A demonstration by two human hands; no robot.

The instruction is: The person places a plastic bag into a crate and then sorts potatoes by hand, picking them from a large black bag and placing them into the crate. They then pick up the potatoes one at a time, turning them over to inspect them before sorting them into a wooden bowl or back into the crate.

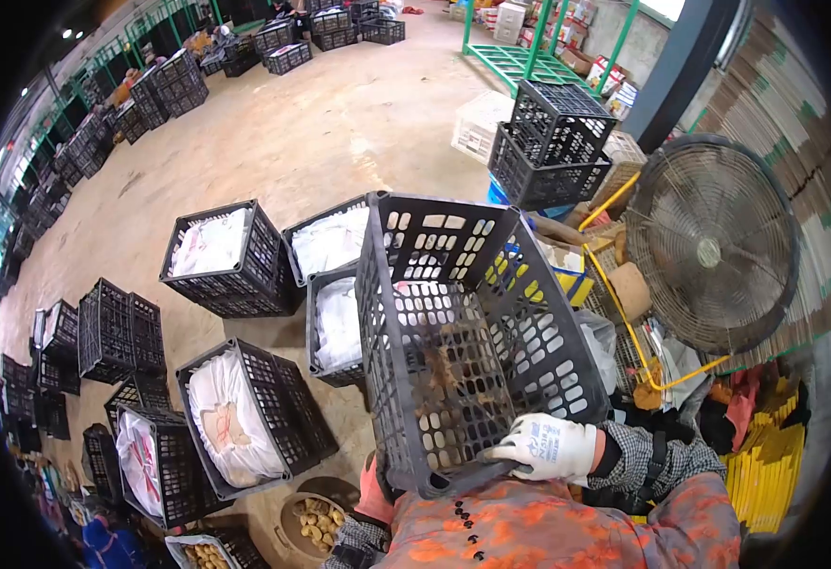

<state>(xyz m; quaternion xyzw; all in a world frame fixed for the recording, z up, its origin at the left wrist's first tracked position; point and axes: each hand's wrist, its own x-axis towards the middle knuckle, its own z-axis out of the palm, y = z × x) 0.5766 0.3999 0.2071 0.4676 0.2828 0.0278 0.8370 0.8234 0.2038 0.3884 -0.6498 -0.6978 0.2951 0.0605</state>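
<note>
A black plastic crate (444, 379) with slotted walls is tilted in front of my body, its open top facing me. Only dirt or scraps show on its floor. My right hand (548, 448), in a white glove, is closed over its near rim. At the crate's lower left corner, my left hand (374, 493) in a red glove grips the side; its fingers are mostly hidden. Below it, a round basin (287, 522) of potato-like produce stands on the floor.
Lined black crates stand to the left, including one with a white liner (230, 417). A large fan (712, 242) on a yellow frame (614, 303) is at right. Stacked crates (553, 142) stand ahead, near a green metal rack (529, 64). Yellow folded material (761, 474) lies right.
</note>
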